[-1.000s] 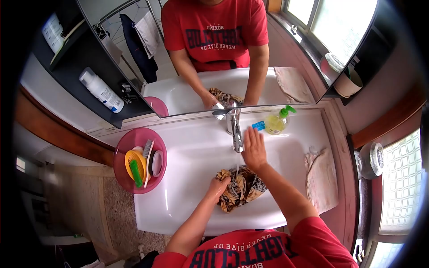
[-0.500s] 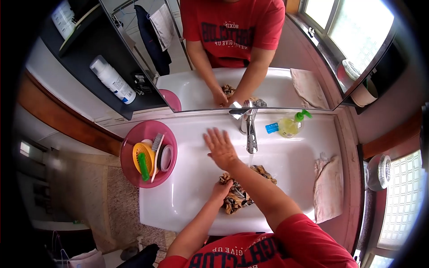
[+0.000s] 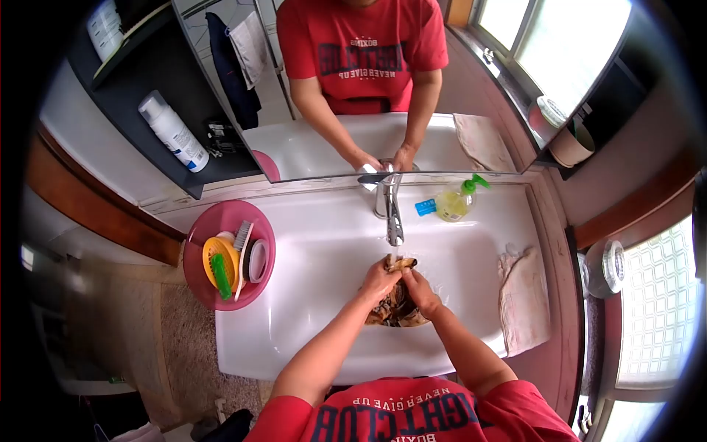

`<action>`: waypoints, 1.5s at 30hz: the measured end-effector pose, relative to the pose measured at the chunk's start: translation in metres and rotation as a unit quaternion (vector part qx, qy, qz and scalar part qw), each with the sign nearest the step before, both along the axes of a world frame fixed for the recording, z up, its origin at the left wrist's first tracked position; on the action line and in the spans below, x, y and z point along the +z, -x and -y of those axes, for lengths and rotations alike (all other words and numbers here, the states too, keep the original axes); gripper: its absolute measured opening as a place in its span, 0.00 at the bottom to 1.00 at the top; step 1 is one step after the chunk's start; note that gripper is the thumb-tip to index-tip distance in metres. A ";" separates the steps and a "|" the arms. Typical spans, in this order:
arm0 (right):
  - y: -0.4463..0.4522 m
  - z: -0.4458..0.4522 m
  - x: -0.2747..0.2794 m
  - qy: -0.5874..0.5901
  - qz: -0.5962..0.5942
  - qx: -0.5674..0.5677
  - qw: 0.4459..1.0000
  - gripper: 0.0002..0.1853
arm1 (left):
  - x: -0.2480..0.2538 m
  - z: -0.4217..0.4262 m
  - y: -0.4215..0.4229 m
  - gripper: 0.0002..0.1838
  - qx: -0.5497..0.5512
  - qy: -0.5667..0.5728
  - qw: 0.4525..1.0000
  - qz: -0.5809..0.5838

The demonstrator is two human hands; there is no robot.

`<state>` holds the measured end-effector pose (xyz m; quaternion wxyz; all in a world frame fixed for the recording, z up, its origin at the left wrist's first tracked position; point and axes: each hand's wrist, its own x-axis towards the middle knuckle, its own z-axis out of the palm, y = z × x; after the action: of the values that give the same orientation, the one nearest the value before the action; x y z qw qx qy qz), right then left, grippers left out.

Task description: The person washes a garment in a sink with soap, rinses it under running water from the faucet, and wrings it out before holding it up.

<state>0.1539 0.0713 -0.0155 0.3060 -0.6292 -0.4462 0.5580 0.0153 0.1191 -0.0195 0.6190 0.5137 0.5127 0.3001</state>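
A wet, patterned cloth in brown, black and yellow hangs down into the white sink. My left hand and my right hand grip its upper edge from either side, fingers closed, a bunched fold standing up between them. Just above this fold is the spout of the chrome faucet, and a stream of water comes down onto the cloth. Its lower part spreads over the basin between my wrists.
Left on the counter stands a pink basin holding brushes and a yellow scoop-like item. Behind the sink are a soap pump bottle and a small blue item. A pale cloth lies over the right edge. A mirror rises behind.
My right hand, earlier spread flat left of the faucet, has come down and closed on the cloth. My left hand has lifted the cloth forward under the spout. The view has shifted slightly.
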 end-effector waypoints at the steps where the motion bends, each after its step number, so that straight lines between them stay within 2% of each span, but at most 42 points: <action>1: -0.003 0.008 0.003 0.001 -0.134 -0.079 0.988 0.30 | 0.020 0.000 -0.006 0.14 -0.006 0.022 0.997 0.069; 2: -0.005 0.010 0.009 -0.009 -0.171 -0.119 0.978 0.25 | 0.033 -0.001 -0.012 0.14 -0.013 0.045 0.989 0.137; 3: -0.009 0.012 0.015 -0.007 -0.170 -0.129 0.977 0.25 | 0.039 -0.005 -0.009 0.13 -0.038 0.078 0.984 0.154; 5: -0.014 0.015 0.028 -0.012 0.018 -0.047 0.999 0.20 | 0.049 -0.008 -0.009 0.12 -0.039 0.003 0.979 0.201; 6: -0.015 0.014 0.019 -0.010 -0.061 -0.079 0.995 0.15 | 0.047 -0.011 -0.004 0.11 -0.032 0.007 0.981 0.194; 7: -0.013 0.014 0.026 -0.007 -0.064 -0.085 0.994 0.15 | 0.042 -0.014 0.003 0.11 -0.021 0.032 0.986 0.162; 9: -0.008 0.014 0.057 -0.058 -0.195 -0.128 0.971 0.13 | 0.023 -0.022 0.024 0.11 0.004 0.021 0.993 0.112; 11: -0.010 0.013 0.076 -0.053 -0.222 -0.138 0.964 0.11 | 0.015 -0.023 0.049 0.11 0.036 0.015 0.998 0.048; 13: -0.020 0.012 0.079 -0.095 -0.229 -0.124 0.961 0.09 | -0.002 -0.022 0.079 0.11 0.026 -0.042 0.998 -0.027; 14: -0.030 0.010 0.070 -0.103 -0.194 -0.121 0.968 0.08 | -0.007 -0.022 0.094 0.11 0.026 -0.042 0.998 -0.027; 15: -0.044 0.006 0.049 -0.124 -0.129 -0.131 0.975 0.09 | -0.014 -0.020 0.108 0.12 0.038 -0.040 0.996 -0.075; 16: -0.059 0.002 0.033 -0.131 -0.050 -0.121 0.983 0.12 | -0.017 -0.016 0.119 0.12 0.052 -0.038 0.990 -0.123; 17: -0.072 -0.002 0.019 -0.139 0.029 -0.110 0.984 0.15 | -0.017 -0.013 0.127 0.12 0.054 -0.037 0.990 -0.123; 18: -0.081 -0.002 0.004 -0.138 0.029 -0.109 0.984 0.15 | -0.012 -0.008 0.134 0.16 0.001 -0.100 0.966 -0.239; 19: -0.088 -0.004 -0.009 -0.128 0.176 -0.134 0.967 0.21 | -0.004 -0.005 0.137 0.19 -0.051 -0.162 0.922 -0.349; 20: -0.090 -0.006 -0.013 -0.116 0.319 -0.157 0.928 0.26 | 0.011 -0.001 0.133 0.31 -0.061 -0.178 0.889 -0.417; 21: -0.086 -0.007 -0.019 -0.118 0.319 -0.156 0.928 0.26 | 0.009 0.000 0.129 0.31 -0.060 -0.178 0.889 -0.417; 23: -0.059 -0.009 -0.021 -0.026 0.395 -0.177 0.901 0.34 | -0.007 0.003 0.119 0.39 -0.036 -0.184 0.914 -0.361; 24: -0.040 -0.009 -0.020 -0.034 0.365 -0.139 0.920 0.38 | -0.020 0.005 0.112 0.42 -0.021 -0.107 0.948 -0.297; 25: -0.023 -0.008 -0.050 -0.160 0.301 -0.129 0.931 0.40 | -0.006 0.010 0.099 0.42 -0.023 -0.109 0.948 -0.298; 26: 0.003 -0.005 -0.033 -0.072 0.254 -0.082 0.961 0.41 | 0.022 0.017 0.084 0.43 0.006 0.041 0.988 -0.151; 27: 0.022 0.001 -0.044 -0.143 0.215 -0.094 0.961 0.39 | 0.038 0.022 0.072 0.45 0.034 0.190 0.981 0.001; 28: 0.033 -0.001 -0.039 -0.117 0.217 -0.050 0.968 0.36 | 0.033 0.023 0.066 0.46 0.043 0.187 0.981 0.016; 29: 0.044 0.002 -0.027 -0.046 -0.016 -0.073 0.996 0.32 | 0.017 0.019 0.066 0.46 0.037 0.186 0.982 0.015; 30: 0.056 0.005 -0.040 -0.054 -0.093 -0.060 0.992 0.30 | -0.005 0.013 0.070 0.46 0.049 0.246 0.959 0.129; 31: 0.065 0.011 0.012 -0.065 -0.080 -0.014 0.995 0.27 | -0.018 0.008 0.075 0.46 0.061 0.304 0.919 0.242; 32: 0.076 0.021 0.042 -0.155 -0.042 -0.007 0.987 0.22 | -0.007 0.008 0.080 0.43 0.089 0.359 0.890 0.267; 33: 0.085 0.025 0.035 -0.226 -0.008 0.034 0.974 0.20 | 0.010 0.016 0.077 0.39 0.099 0.306 0.885 0.338; 35: 0.098 0.038 0.069 -0.318 0.093 0.090 0.939 0.14 | 0.009 0.024 0.072 0.35 -0.014 0.282 0.839 0.465; 36: 0.098 0.039 0.072 -0.318 0.093 0.085 0.940 0.14 | 0.007 0.030 0.054 0.32 0.072 0.264 0.859 0.432; 38: 0.097 0.040 0.075 -0.322 0.234 0.136 0.907 0.13 | 0.002 0.028 0.052 0.30 0.071 0.272 0.866 0.413; 39: 0.092 0.037 0.071 -0.322 0.235 0.135 0.907 0.13 | -0.002 0.026 0.051 0.29 0.075 0.278 0.872 0.396; 41: 0.072 0.025 0.055 -0.330 0.341 0.130 0.870 0.12 | -0.013 0.025 0.047 0.25 0.082 0.292 0.881 0.364; 43: 0.049 0.010 0.040 -0.297 0.362 0.074 0.880 0.11 | -0.019 0.024 0.045 0.22 0.091 0.304 0.888 0.332; 44: 0.034 0.006 0.052 -0.243 0.360 0.072 0.898 0.13 | 0.002 0.030 0.045 0.17 0.114 0.263 0.910 0.298; 45: 0.017 0.002 0.049 -0.227 0.358 0.082 0.902 0.14 | 0.008 0.031 0.051 0.17 0.117 0.262 0.910 0.298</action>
<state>0.1369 0.0692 0.0330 0.2134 -0.6616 -0.6900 0.2018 -0.0360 0.0882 -0.0118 0.8160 0.1556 0.4210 0.3643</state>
